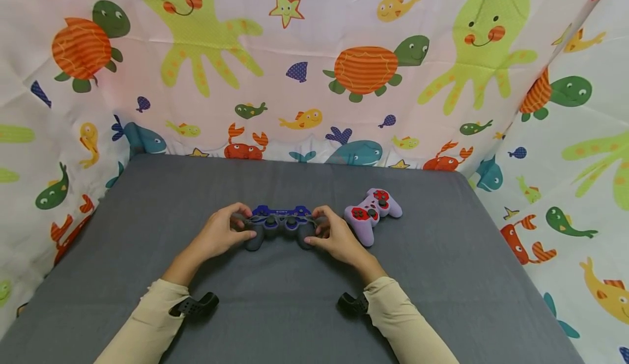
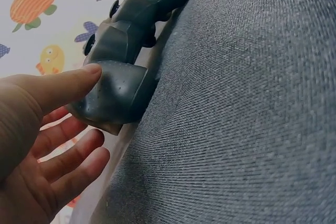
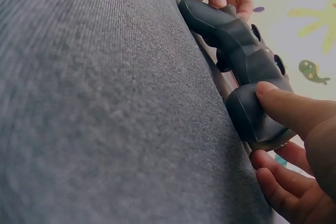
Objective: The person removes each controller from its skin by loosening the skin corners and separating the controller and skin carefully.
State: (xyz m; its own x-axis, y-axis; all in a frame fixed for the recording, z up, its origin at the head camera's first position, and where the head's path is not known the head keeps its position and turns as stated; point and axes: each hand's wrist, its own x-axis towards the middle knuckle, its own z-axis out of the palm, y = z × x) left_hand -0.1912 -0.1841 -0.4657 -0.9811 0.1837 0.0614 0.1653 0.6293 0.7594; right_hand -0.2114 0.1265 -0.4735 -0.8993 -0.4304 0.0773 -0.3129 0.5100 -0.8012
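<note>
A game controller (image 1: 282, 222) lies in front of me near the middle of the table, its blue top edge marked SONY. Dark grey material, which looks like a soft sleeve, covers its two grips and lower body. My left hand (image 1: 223, 232) holds the left end, thumb on the dark grip (image 2: 118, 90) and fingers around the far side. At the other end, my right hand (image 1: 339, 237) pinches the right grip (image 3: 254, 111) in the same way. Both wrist views show the grips resting close over the cloth, with the thumbsticks facing away from it.
A second controller (image 1: 371, 214), lilac with red button areas, lies tilted just right of my right hand. Grey cloth (image 1: 280, 309) covers the table. Behind and beside it hangs a white curtain (image 1: 314, 36) printed with sea animals.
</note>
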